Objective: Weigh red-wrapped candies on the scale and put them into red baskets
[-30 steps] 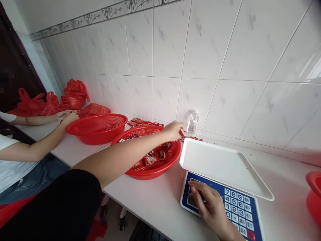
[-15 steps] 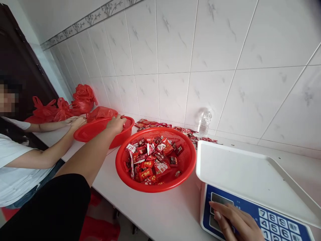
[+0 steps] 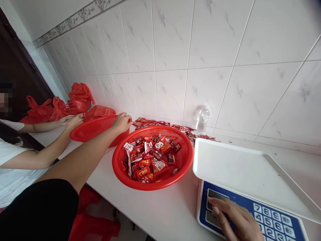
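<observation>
My left hand (image 3: 122, 123) is over the right rim of a red perforated basket (image 3: 100, 124) at the far left. Its fingers are bent and slightly apart, and I make out nothing between them. A second red basket (image 3: 152, 186) nearer to me holds several wrapped candies (image 3: 144, 162), mostly red. My right hand (image 3: 237, 216) rests over the display panel of a white and blue scale (image 3: 274, 201). Its index finger is stretched across a display window, with the thumb apart below it; it holds nothing. The white weighing pan (image 3: 230, 157) is bare.
Candy packets (image 3: 146, 122) lie in rows along the tiled wall. A clear plastic bottle (image 3: 202, 121) stands behind the scale. Tied red bags (image 3: 80, 97) sit at the far left, where another person's hands (image 3: 72, 122) are beside the far basket. Red stools (image 3: 95, 227) are below the table (image 3: 140, 207).
My left hand has moved right, from over the far basket to its right rim. My right hand stays on the scale's panel. The view has shifted slightly.
</observation>
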